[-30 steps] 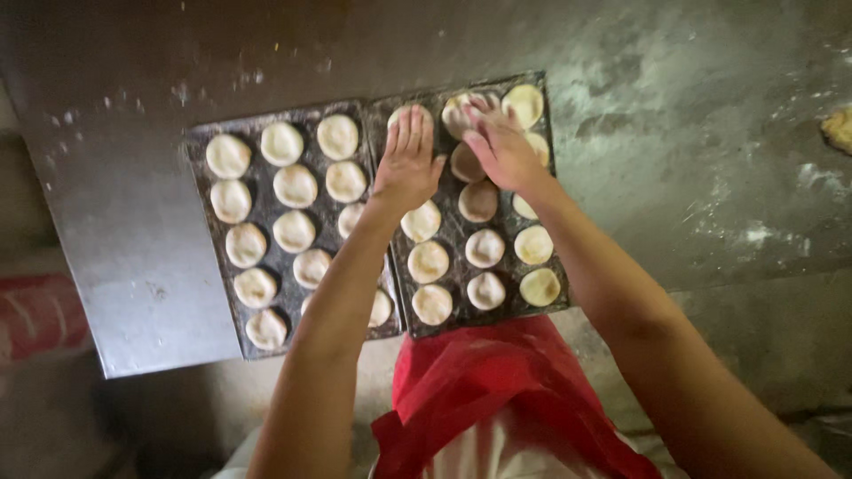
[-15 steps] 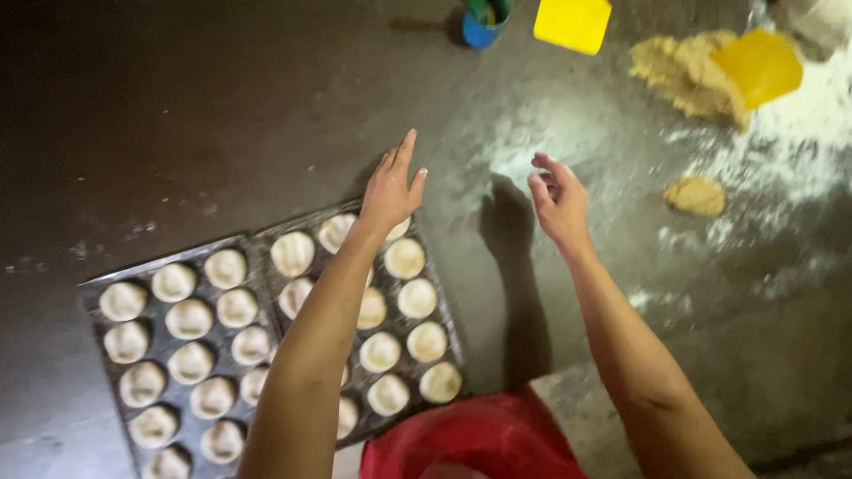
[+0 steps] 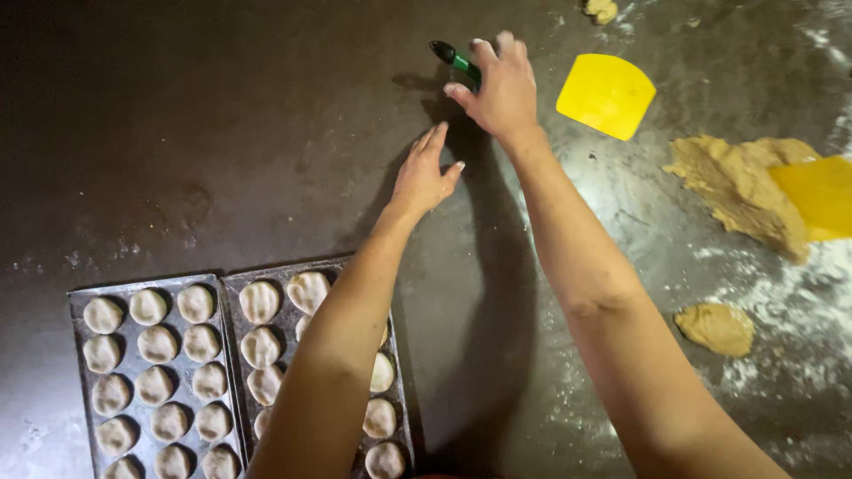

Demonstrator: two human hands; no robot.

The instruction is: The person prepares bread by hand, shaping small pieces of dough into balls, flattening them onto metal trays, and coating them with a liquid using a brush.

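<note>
Reaching far across the dark table [image 3: 222, 133], the right hand [image 3: 501, 89] closes its fingers on a green-handled tool [image 3: 457, 60], while the left hand [image 3: 424, 176] hovers flat and empty nearer in. Both trays [image 3: 232, 355] look filled with pressed dough rounds; a large dough mass [image 3: 737, 191], a small lump [image 3: 717, 326] and yellow scrapers [image 3: 605, 93] remain unused, by my judgement.

No packages, labels, signs or screens
</note>
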